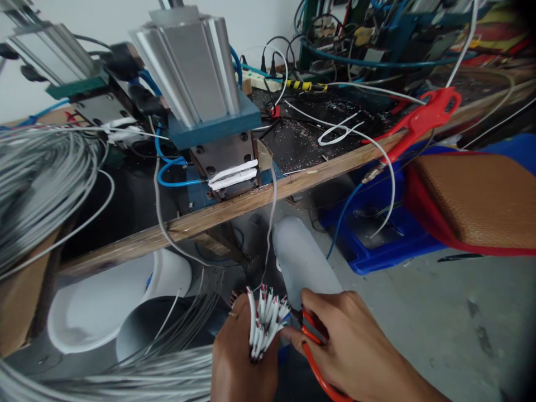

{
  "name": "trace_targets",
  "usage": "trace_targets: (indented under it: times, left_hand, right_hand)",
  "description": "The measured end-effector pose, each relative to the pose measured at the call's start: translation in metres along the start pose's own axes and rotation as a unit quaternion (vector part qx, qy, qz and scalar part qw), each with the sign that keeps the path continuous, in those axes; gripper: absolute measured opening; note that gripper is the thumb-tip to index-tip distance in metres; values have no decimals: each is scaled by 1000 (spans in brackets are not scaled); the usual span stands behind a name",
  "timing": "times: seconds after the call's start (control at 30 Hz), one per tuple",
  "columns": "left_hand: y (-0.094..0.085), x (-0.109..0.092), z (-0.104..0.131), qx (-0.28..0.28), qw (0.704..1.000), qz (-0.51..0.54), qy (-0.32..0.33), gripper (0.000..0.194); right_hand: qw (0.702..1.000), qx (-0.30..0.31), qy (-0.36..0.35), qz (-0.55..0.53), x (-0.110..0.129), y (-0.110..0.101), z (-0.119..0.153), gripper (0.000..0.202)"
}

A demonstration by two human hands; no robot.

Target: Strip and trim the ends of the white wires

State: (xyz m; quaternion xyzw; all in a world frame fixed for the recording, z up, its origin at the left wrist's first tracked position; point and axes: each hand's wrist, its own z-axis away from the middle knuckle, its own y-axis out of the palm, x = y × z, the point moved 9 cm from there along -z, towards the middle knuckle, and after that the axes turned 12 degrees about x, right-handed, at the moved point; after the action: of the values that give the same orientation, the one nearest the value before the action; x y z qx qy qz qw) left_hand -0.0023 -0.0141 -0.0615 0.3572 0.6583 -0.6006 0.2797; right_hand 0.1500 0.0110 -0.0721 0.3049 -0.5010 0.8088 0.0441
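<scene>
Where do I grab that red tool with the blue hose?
Probably grip the red tool by its thick lower arm, just above the metal fitting, from the near side: it sticks out past the wooden bench edge, leaving room to close around it. The right hand holds orange handles.

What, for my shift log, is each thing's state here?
Cable bundle, gripped, coloured cores showing
Left hand, closed around cable bundle
Right hand, gripping orange-handled tool
Orange-handled tool, open or shut unclear
Power strip, plugs inserted
Red air gun, hose attached
Cable at left, coiled
Black tabletop, littered
</scene>
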Motion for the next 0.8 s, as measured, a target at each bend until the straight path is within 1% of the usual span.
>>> trace_targets:
  times: [0.1,0.2,0.43,0.53,0.63,0.7,0.8]
  left_hand:
    - [1,-3,-2,12,1000,6,7,15]
    - [2,-5,-4,20,1000,8,7,16]
    - [0,-6,-3,18,1000,15,20,18]
    - [2,-8,-3,33,999,22,26,20]
    - [2,-8,-3,39,999,21,14,18]
    - [2,-6,-2,41,999,26,7,16]
    - [3,-8,-1,46,999,26,15,17]
  right_hand:
    - [1000,12,-4,-9,-2,5,2,37]
    - [1000,11,-10,-12,-2,6,4,35]
    - [1000,-18,-2,-7,-1,-3,1,37]
    - [1000,-3,-4,-22,0,-2,2,34]
    - [999,21,2,-40,-1,4,3,31]
    - [998,25,6,-52,-2,7,5,29]
    - [998,18,-3,-55,0,8,6,26]
